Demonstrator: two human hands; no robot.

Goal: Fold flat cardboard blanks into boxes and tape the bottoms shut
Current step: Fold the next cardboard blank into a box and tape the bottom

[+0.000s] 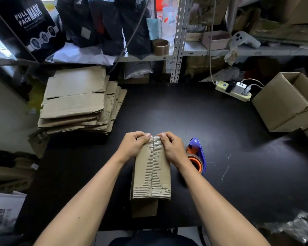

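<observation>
A folded cardboard box [152, 173] stands bottom-up on the black table [220, 139], its two bottom flaps meeting at a centre seam covered with clear tape. My left hand [133, 146] and my right hand [172, 148] grip the far end of the box from either side, fingers curled over the far edge and thumbs pressing beside the taped seam. A blue and orange tape dispenser [196, 154] lies just right of my right hand. A stack of flat cardboard blanks [78, 100] sits at the table's far left.
Finished open boxes [288, 102] stand at the right edge. A power strip [233, 90] with plugs lies at the back right. Shelves with a spare tape roll [160, 47] and clutter run along the back. Crumpled plastic [295, 226] lies at the near right.
</observation>
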